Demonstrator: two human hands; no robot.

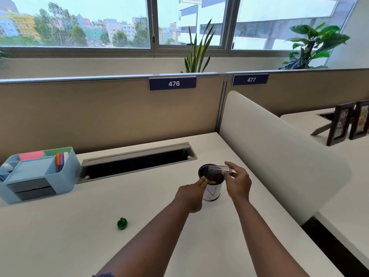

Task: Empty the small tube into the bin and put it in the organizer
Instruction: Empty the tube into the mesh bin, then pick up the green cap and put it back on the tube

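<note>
- Small clear plastic tube (219, 169) lies on its side in the air, its open mouth over the rim of the bin, its closed end pinched in the fingers of the right hand (238, 181); the emptying step is in hand, judging by that tilt
- Green round plastic cap (122, 223) lies nearest on the white desk top (79, 236), well apart from both hands, so the tube is uncapped
- Left hand (191, 193) is loosely closed with nothing in it, its fingertips touching the near left rim of the bin as if to steady it
- Small white cylindrical bin with a black rim (212, 191) stands between the two hands; its inside is dark and I cannot tell what lies in it, nor whether anything remains in the tube
- Next move, as I judge it, calls for a steeper tip or a tap to clear the tube, then a carry leftwards and away to the organizer, well apart from the bin
- Light blue plastic desk organizer (73, 166) sits far left by the partition; it holds a pink block, a few coloured pens upright in a side compartment, a pale blue tray part and dark drawers below
- Grey cable slot (137, 156) is open in the desk behind the bin
</note>
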